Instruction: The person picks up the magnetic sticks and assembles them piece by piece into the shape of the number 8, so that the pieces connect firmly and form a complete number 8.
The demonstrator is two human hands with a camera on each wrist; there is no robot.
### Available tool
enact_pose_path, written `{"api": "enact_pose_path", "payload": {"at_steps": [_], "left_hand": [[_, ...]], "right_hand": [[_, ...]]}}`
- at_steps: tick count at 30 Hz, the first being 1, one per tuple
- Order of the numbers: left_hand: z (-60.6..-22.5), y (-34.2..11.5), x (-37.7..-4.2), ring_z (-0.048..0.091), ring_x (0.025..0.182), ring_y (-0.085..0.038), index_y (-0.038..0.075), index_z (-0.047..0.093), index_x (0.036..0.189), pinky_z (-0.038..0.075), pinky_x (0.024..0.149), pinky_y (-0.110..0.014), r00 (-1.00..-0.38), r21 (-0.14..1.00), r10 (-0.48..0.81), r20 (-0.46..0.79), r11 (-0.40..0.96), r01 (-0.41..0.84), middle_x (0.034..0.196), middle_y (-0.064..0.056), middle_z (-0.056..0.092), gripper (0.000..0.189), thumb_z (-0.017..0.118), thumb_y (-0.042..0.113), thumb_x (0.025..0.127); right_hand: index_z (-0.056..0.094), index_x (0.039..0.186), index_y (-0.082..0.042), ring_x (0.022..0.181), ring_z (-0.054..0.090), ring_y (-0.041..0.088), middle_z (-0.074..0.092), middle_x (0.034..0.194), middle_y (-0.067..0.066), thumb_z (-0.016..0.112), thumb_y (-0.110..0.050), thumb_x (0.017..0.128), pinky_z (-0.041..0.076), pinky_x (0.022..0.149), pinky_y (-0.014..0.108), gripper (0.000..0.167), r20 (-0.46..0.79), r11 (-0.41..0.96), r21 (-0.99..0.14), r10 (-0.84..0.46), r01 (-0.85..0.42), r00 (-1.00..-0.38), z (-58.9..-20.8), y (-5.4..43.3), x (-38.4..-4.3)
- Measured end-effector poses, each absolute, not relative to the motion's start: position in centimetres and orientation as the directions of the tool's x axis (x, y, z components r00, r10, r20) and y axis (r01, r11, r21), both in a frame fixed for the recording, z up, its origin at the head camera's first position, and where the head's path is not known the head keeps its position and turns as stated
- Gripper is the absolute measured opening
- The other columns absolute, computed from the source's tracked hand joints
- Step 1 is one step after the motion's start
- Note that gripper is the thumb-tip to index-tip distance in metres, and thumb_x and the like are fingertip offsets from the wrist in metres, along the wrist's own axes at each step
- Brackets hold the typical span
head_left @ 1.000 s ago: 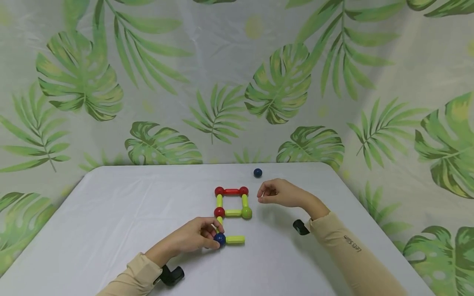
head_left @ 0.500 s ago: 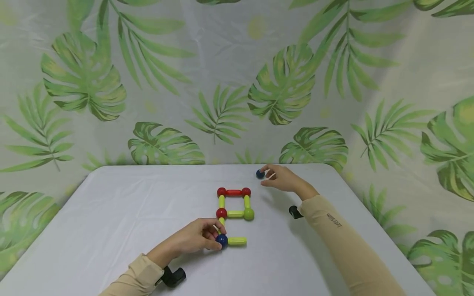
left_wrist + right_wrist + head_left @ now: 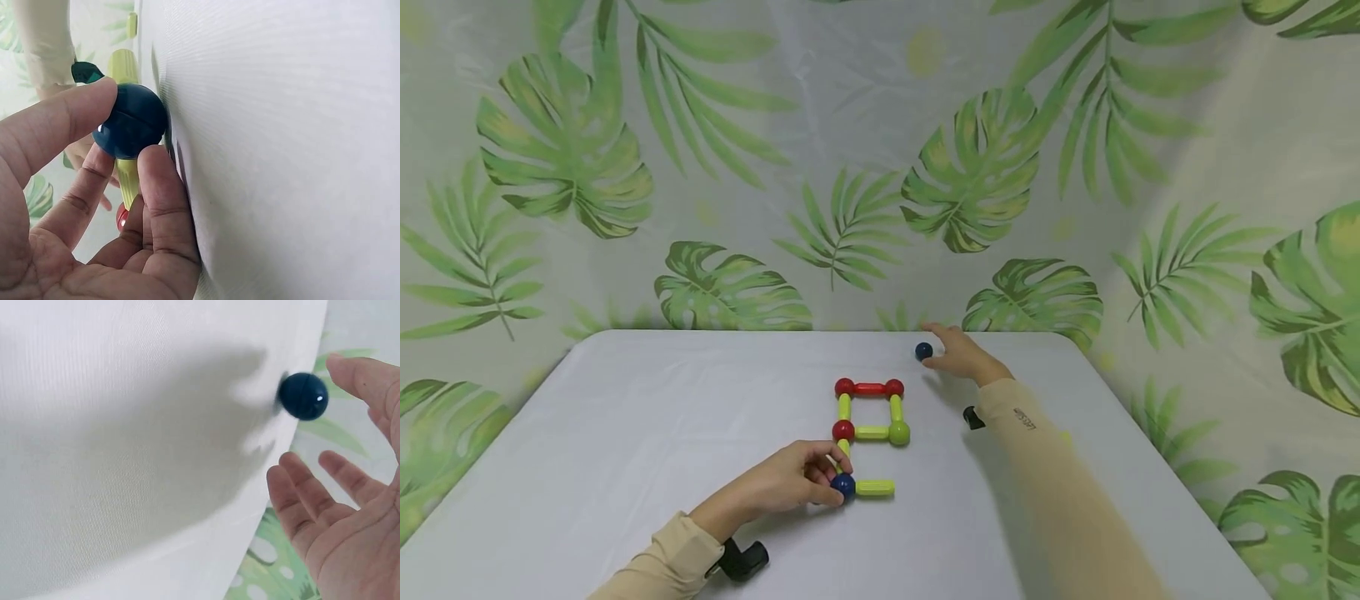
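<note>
My left hand point(image 3: 790, 479) pinches a dark blue ball point(image 3: 844, 487) between thumb and fingers. In the left wrist view this blue ball point(image 3: 131, 122) joins two yellow-green rods. One rod point(image 3: 876, 487) points right with a free end; the other runs up to a red ball point(image 3: 844, 430). Beyond is a square of rods with red balls and a green ball point(image 3: 898, 432) at its corners. Near the far table edge, a second dark blue ball point(image 3: 923, 352) lies between the spread thumb and fingers of my right hand point(image 3: 350, 531), with gaps visible in the right wrist view.
A white cloth covers the table point(image 3: 700, 392). Behind the table's far edge hangs a leaf-printed curtain point(image 3: 850, 125). A yellow-green piece point(image 3: 1066, 437) shows beside my right forearm, mostly hidden. Dark cameras are strapped at both wrists.
My right hand has moved away toward the far edge, its fingers spreading around the second blue ball. My left hand keeps its pinch in place.
</note>
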State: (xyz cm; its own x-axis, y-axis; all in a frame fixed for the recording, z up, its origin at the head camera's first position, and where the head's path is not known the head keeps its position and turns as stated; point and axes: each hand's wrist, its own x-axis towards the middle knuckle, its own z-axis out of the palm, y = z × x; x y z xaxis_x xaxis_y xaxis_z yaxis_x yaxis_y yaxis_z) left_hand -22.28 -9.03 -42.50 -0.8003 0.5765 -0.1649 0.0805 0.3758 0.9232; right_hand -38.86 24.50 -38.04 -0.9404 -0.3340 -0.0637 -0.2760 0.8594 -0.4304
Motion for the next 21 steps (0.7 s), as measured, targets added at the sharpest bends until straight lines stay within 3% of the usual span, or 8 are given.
{"api": "enact_pose_path", "payload": {"at_steps": [4,15,21], "left_hand": [[-42.4,-9.2,-22.3,0.056,0.087,-0.018,0.008,0.071,0.117,0.045,0.068,-0.021,-0.793,0.926,0.588,-0.158,0.368,0.088,0.1,-0.007,0.064,0.031,0.085,0.007,0.09],[-43.0,-9.0,-22.5,0.056,0.086,-0.017,0.01,0.071,0.116,0.044,0.067,-0.021,-0.793,0.93,0.587,-0.163,0.36,0.075,0.099,-0.005,0.064,0.029,0.085,0.007,0.09],[-42.8,-9.2,-22.6,0.057,0.086,-0.017,0.011,0.071,0.116,0.044,0.066,-0.021,-0.797,0.923,0.58,-0.166,0.376,0.081,0.099,-0.004,0.064,0.029,0.085,0.008,0.09]], "right_hand": [[0.031,0.169,-0.01,0.152,0.04,0.053,0.039,0.163,0.036,0.066,-0.02,0.106,0.037,0.122,0.068,0.072,-0.089,0.885,-0.407,-0.286,-0.227,-0.954,-38.6,24.3,-39.3],[0.039,0.165,-0.006,0.146,0.051,0.048,0.049,0.159,0.032,0.062,-0.012,0.106,0.047,0.117,0.059,0.063,-0.09,0.86,-0.476,-0.255,-0.184,-0.963,-40.1,24.7,-39.8],[0.047,0.16,-0.008,0.113,0.063,0.034,0.064,0.133,0.026,0.064,-0.013,0.105,0.054,0.099,0.047,0.058,-0.091,0.872,-0.465,-0.222,-0.156,-0.971,-40.7,24.1,-40.3]]}}
